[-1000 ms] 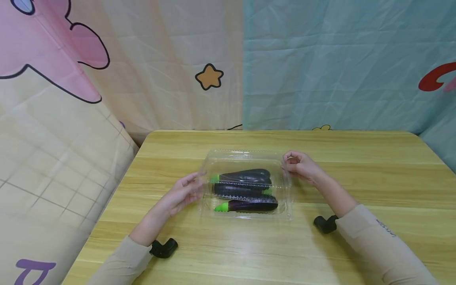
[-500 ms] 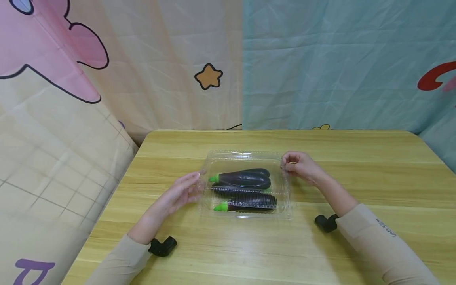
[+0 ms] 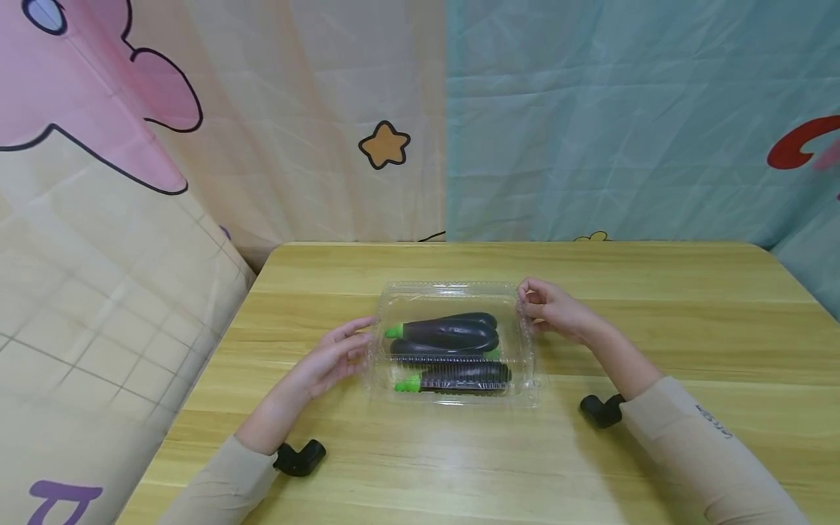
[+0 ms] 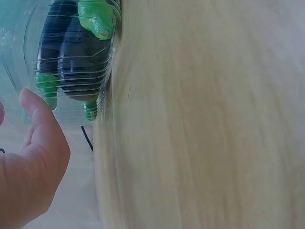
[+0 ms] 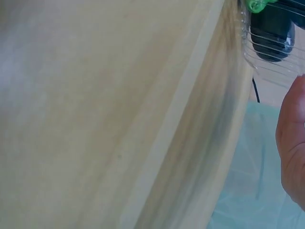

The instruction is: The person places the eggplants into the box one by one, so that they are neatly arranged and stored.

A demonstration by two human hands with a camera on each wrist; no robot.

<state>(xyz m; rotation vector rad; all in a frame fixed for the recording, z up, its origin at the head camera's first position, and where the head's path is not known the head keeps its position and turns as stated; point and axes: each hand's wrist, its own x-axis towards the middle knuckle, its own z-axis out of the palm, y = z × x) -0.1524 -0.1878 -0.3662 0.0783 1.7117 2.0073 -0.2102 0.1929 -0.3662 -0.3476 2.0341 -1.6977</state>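
Observation:
A clear plastic clamshell box [image 3: 453,290] stands on the wooden table with several eggplants [image 3: 453,333] inside, dark purple with bright green stems. A ridged band of the clear plastic crosses above the front eggplant [image 3: 459,377]. My left hand [image 3: 331,359] is at the box's left side, its fingers fairly straight and the fingertips at the plastic edge. At the back right corner, my right hand [image 3: 554,310] pinches the rim with curled fingers. In the left wrist view, the left thumb [image 4: 45,129] points at the box wall; the right wrist view shows only part of the right hand [image 5: 293,143].
The wooden table [image 3: 689,328] extends around the box. Behind it hangs a printed curtain [image 3: 590,131], with another cloth [image 3: 118,313] on the left. Black angled pieces [image 3: 300,458] sit at both wrists.
The box's clear ridged band has come lower over the eggplants, toward the front. Both hands stay at the box's sides, shifting only slightly.

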